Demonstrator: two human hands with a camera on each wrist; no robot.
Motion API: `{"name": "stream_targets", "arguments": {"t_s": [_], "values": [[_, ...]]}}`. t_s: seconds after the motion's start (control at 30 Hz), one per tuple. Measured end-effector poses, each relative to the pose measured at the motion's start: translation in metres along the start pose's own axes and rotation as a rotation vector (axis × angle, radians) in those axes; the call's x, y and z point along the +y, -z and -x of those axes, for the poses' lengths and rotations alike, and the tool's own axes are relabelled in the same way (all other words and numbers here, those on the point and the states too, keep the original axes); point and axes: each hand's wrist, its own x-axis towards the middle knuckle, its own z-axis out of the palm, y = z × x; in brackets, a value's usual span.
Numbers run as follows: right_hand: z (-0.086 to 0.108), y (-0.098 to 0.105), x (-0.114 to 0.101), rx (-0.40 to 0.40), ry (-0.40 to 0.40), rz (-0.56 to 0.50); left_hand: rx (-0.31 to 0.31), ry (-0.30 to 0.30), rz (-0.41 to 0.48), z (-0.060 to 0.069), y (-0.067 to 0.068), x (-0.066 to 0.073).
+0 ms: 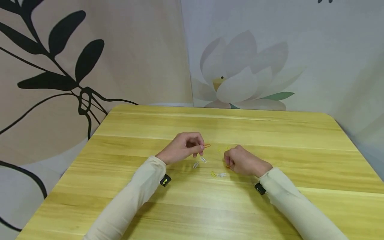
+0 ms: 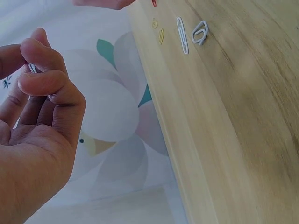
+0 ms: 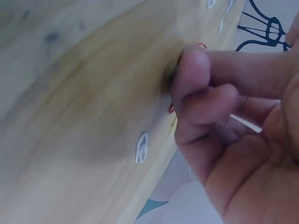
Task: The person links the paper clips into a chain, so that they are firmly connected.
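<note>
My left hand (image 1: 187, 145) is raised over the table and pinches an orange paper clip (image 1: 207, 145) between thumb and fingertips. In the left wrist view only a thin edge of it shows between the fingers. To the right, my right hand (image 1: 244, 160) is low at the tabletop with curled fingers. Part of another orange paper clip (image 1: 228, 166) sticks out at its fingertips, most of it hidden by them. White paper clips (image 1: 196, 164) lie between the hands. A yellow paper clip (image 1: 213, 174) lies beside a white one (image 1: 221, 175) nearer me.
More yellow paper clips (image 1: 219, 150) lie on the wooden table (image 1: 168, 213) just beyond the right hand. A printed curtain (image 1: 144, 50) hangs behind the table's far edge. A small black device (image 1: 260, 188) is worn at each wrist.
</note>
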Motion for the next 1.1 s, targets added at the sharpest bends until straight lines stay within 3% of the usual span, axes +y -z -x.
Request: {"name": "stream_targets", "arguments": {"t_s": [0.53, 0.83, 1.1], "values": [[0.001, 0.0, 0.005, 0.021, 0.043, 0.008, -0.005, 0.027, 0.011, -0.001, -0.001, 0.0], [0.002, 0.009, 0.001, 0.055, 0.067, -0.187, -0.007, 0.052, 0.004, -0.002, -0.003, -0.003], [0.003, 0.014, -0.005, 0.156, 0.053, -0.353, -0.011, 0.073, 0.005, -0.005, -0.007, -0.003]]}}
